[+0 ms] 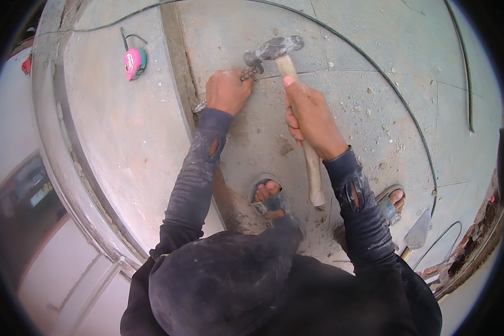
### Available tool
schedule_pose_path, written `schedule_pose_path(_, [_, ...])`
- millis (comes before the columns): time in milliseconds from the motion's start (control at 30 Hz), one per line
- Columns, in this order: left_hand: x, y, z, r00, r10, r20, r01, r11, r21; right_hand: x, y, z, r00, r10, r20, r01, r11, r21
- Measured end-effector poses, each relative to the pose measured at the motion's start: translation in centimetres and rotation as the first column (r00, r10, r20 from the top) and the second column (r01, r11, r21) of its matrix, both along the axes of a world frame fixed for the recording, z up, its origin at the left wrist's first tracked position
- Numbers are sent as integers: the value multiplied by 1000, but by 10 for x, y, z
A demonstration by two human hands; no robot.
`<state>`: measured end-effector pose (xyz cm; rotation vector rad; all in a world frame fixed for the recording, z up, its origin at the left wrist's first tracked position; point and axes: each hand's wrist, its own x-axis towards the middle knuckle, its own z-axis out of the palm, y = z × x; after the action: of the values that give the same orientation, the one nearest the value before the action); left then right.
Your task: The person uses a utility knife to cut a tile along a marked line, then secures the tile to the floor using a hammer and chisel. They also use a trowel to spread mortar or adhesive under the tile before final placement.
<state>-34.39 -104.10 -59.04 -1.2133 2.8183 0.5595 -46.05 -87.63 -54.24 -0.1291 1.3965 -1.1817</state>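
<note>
Head view | left grip (227, 92) wrapped round ridged metal rod (251, 72) | right grip (315, 119) curled round hammer (286, 66)

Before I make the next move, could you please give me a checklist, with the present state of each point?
1. Right hand closed around the hammer handle: ok.
2. Left hand closed around the ribbed metal chisel: ok.
3. Hammer head squarely on the chisel's end: cannot tell; they overlap in this view.
4. Gloves worn: not ok, both hands are bare.
5. Toes covered: not ok, the sandals leave them exposed.
6. Tape measure apart from both hands: ok.
</note>
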Motion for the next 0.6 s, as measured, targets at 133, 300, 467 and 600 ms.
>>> schedule_pose_path(133, [6,-6,3,998,-25,-54,23,999,-39,-63,16,34,876,-447,-182,411,888,-206])
schedule_pose_path(300, [-1,-5,4,996,-25,-86,24,1000,-6,-85,17,15,669,-713,-211,626,693,-357])
schedule_pose_path(467, [6,-8,-1,994,-29,-103,27,999,-21,0,-1,-11,993,-81,-89,83,996,17])
schedule_pose_path(600, [8,-6,3,992,-16,-124,14,1000,-12,-62,20,20,915,-331,-229,319,944,-88])
